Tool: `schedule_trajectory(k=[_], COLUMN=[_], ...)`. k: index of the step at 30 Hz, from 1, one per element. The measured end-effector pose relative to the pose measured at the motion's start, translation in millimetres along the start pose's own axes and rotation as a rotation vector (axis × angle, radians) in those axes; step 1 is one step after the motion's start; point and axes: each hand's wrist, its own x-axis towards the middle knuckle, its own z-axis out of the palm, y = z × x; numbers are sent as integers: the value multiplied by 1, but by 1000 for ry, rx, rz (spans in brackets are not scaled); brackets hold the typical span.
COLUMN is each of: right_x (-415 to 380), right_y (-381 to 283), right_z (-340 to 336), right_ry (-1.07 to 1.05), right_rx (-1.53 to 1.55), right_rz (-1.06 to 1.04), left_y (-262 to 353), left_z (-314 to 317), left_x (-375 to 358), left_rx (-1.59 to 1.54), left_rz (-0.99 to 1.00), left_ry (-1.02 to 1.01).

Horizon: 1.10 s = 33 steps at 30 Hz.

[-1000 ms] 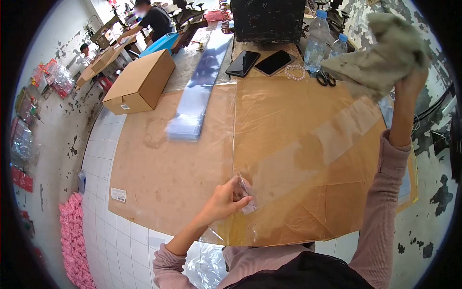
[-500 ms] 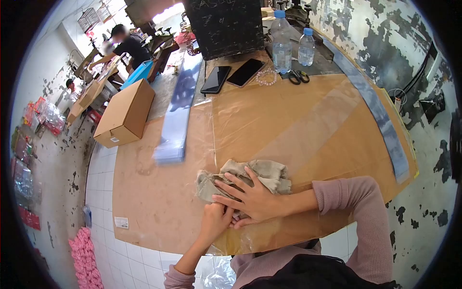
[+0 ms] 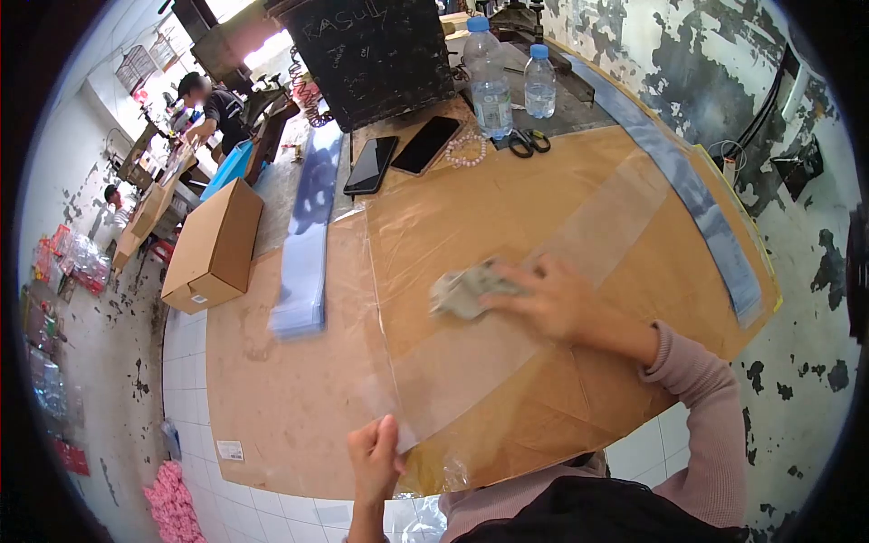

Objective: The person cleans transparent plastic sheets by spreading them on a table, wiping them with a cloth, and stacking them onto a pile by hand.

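Observation:
A long clear plastic strip (image 3: 453, 369) lies diagonally across the brown covered tabletop (image 3: 272, 398). At its near left end is my left hand (image 3: 374, 460), closed with the thumb up; it appears to grip the strip's end, though the fingertips are hidden. My right hand (image 3: 552, 303), slightly blurred, presses a crumpled grey-beige cloth (image 3: 471, 290) against the strip around its middle. Left of the hands lies a stack of bluish clear plastic strips (image 3: 303, 271). Another bluish strip (image 3: 715, 226) runs along the table's right side.
Two phones (image 3: 371, 166), a bead bracelet (image 3: 466, 152), black scissors (image 3: 529, 142) and two water bottles (image 3: 540, 83) are at the back. A cardboard box (image 3: 213, 244) sits on the left, before a black panel (image 3: 367, 59). A person (image 3: 217, 113) works far left.
My right hand has slid the cloth away to the upper right along the strip. My left hand has separated from it and stays near the front edge. The view has shifted slightly.

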Motion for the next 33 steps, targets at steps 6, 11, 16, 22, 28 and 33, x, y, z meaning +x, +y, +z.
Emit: schedule_trajectory(k=[6, 11, 16, 22, 28, 33], right_x=[-51, -83, -89, -91, -54, -48], right_y=[86, 140, 146, 184, 199, 160], right_z=[-15, -32, -40, -48, -110, -81], right_ry=[-75, -13, -34, -136, -201, -328], right_rx=[-147, -281, -298, 205, -222, 59], right_rz=[221, 402, 516, 682, 717, 188], left_y=[-14, -18, -57, -124, -97, -55], left_z=[-54, -107, -145, -233, -257, -206], left_x=[-44, -85, -106, -88, -86, -52], left_rx=[-541, -1415, -1292, -479, -18, 192], left_rz=[84, 425, 501, 531, 258, 188], left_ry=[350, 192, 163, 685, 503, 507])
